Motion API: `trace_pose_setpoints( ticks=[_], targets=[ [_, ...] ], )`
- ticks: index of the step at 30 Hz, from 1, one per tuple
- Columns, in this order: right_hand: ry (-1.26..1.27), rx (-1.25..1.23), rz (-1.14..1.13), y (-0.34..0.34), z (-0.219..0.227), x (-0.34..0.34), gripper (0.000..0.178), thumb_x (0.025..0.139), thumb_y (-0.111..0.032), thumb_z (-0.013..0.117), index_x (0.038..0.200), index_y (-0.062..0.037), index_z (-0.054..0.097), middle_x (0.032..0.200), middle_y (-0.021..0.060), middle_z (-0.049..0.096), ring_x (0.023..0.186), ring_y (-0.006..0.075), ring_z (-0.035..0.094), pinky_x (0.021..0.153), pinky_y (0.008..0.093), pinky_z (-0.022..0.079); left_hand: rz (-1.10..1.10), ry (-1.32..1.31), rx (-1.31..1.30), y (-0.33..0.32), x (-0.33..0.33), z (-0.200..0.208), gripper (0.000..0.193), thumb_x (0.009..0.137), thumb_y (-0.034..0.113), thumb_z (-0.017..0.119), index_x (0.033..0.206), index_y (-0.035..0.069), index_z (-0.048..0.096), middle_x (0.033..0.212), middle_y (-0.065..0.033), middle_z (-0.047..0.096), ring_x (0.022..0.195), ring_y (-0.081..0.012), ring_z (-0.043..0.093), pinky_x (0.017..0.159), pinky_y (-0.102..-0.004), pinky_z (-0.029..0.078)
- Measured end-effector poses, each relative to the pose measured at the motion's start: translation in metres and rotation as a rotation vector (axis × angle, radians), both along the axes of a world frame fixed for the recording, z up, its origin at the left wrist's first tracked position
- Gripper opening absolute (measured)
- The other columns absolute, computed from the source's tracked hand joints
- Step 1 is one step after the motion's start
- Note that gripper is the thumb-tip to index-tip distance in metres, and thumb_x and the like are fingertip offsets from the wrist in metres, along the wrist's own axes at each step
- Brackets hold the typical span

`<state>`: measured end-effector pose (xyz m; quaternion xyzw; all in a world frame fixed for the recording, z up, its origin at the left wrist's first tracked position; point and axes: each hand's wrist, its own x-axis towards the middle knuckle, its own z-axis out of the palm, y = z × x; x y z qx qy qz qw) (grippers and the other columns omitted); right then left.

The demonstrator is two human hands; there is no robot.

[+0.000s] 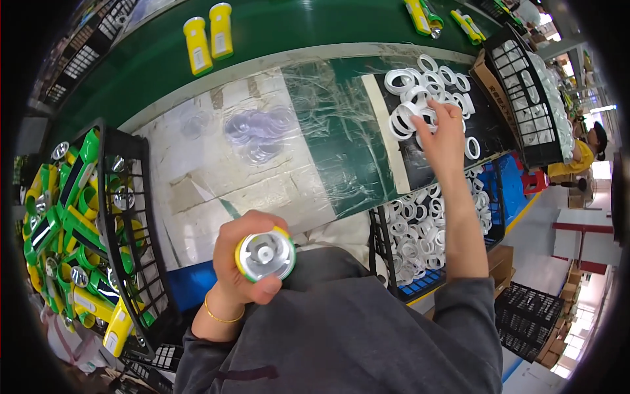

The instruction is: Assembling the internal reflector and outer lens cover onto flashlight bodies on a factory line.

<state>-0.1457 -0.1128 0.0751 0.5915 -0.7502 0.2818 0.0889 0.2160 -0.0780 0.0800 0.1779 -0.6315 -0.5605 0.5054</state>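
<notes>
Left hand (228, 256): clamping around a flashlight (265, 255) before the person's torso; its reflector is facing the camera, its body mostly hiding beneath.
Right hand (445, 138): reaching among white rings (413, 88) on the dark board; thumb and fingertips are standing apart, but whether they are pinching a ring cannot be told.
Clear discs (256, 126): overlapping on the worktop, their outlines blending together.
Left crate (104, 197): holding heaped flashlights, its bars partly covering some.
Lower rings: partly disappearing behind the right forearm.
</notes>
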Motion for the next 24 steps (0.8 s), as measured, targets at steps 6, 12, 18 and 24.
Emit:
trace_pose_setpoints(
  ticks=[6,12,18,24],
  targets=[
    [-0.464,-0.054,0.434,0.002,0.025,0.042,0.013,0.075,-0.001,0.070,0.085,-0.0010,0.062,0.118,0.0102,0.054,0.095,0.0170,0.054,0.074,0.0247,0.046,0.070,-0.066,0.155,0.007,-0.007,0.001,0.065,0.076,0.046,0.071,0.116,0.004,0.042,0.091,-0.0188,0.057,0.075,-0.0209,0.058,0.064,-0.0313,0.049],
    [-0.820,0.308,1.166,0.027,0.092,0.152,0.051,0.063,-0.024,0.085,0.105,-0.0057,0.064,0.119,0.0168,0.058,0.103,0.0244,0.056,0.087,0.0356,0.043,0.001,0.036,0.162,0.013,-0.007,-0.001,0.063,0.072,0.032,0.075,0.119,0.002,0.046,0.103,-0.0126,0.060,0.092,-0.0186,0.060,0.081,-0.0314,0.048],
    [-0.321,0.400,1.439,0.016,0.104,0.165,0.061,0.064,-0.031,0.079,0.117,-0.0076,0.062,0.112,0.0080,0.061,0.086,0.0244,0.053,0.077,0.0353,0.044,-0.054,-0.008,0.052,0.017,0.005,-0.006,0.095,0.058,0.036,0.088,0.127,0.004,0.032,0.115,-0.0122,0.055,0.100,-0.0219,0.060,0.083,-0.0336,0.049],
    [0.030,0.193,1.422,0.019,0.101,0.178,0.060,0.064,-0.039,0.079,0.109,-0.0019,0.062,0.096,0.0088,0.062,0.074,0.0250,0.056,0.062,0.0332,0.047,0.242,-0.415,-0.157,0.017,-0.005,0.015,0.085,0.065,0.024,0.082,0.130,0.003,0.032,0.097,-0.0138,0.061,0.080,-0.0320,0.064,0.066,-0.0379,0.052]
  ],
)
